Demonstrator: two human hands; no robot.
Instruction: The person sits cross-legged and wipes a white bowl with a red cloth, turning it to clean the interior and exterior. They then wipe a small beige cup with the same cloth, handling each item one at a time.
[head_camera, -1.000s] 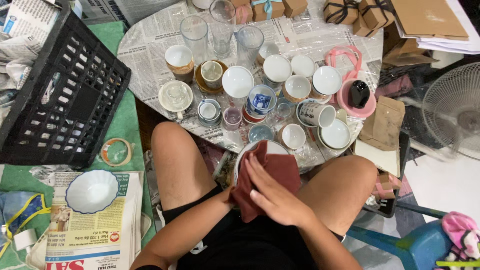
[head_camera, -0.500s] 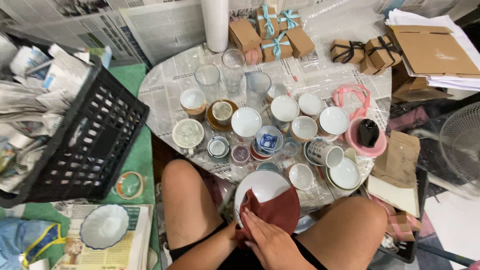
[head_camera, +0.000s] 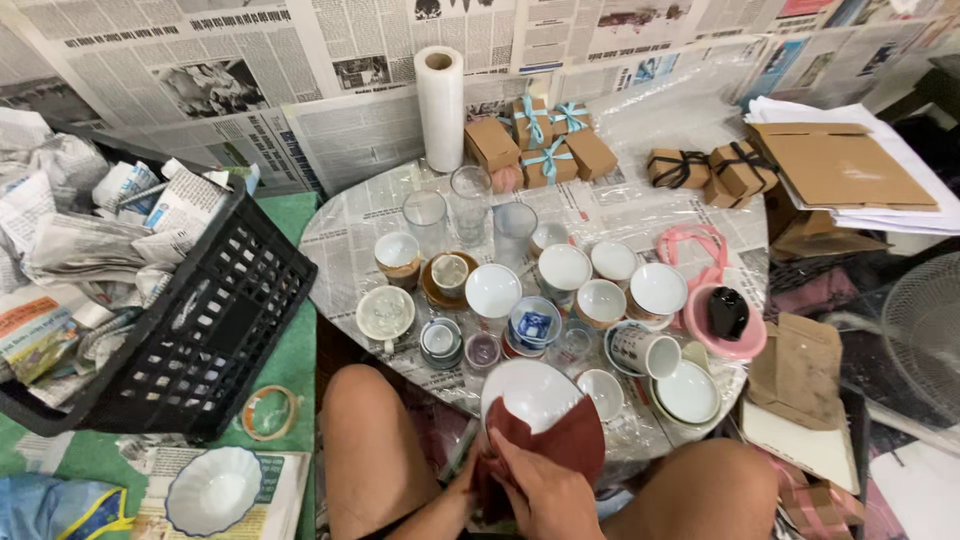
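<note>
Low in the head view, over my lap, I hold a white plate (head_camera: 527, 392) with a dark red cloth (head_camera: 565, 446) pressed on its lower half. My right hand (head_camera: 545, 492) lies flat on the cloth, fingers spread over it. My left hand (head_camera: 470, 478) grips the plate's lower left edge, mostly hidden beneath the cloth and the right hand. Just beyond the plate stands a low table (head_camera: 340, 240) covered in newspaper and crowded with several white cups, bowls and clear glasses.
A black plastic crate (head_camera: 190, 340) stuffed with crumpled newspaper stands at left. A white fluted bowl (head_camera: 212, 490) and a tape roll (head_camera: 270, 412) lie on the floor beside my left knee. Small brown gift boxes (head_camera: 545, 148), a paper roll (head_camera: 440, 105) and a pink dish (head_camera: 725, 325) sit at the back and right.
The view has tilted up, showing more of the table's back and the papered wall. The plate and cloth sit lower in view; my right hand has slid down over the cloth.
</note>
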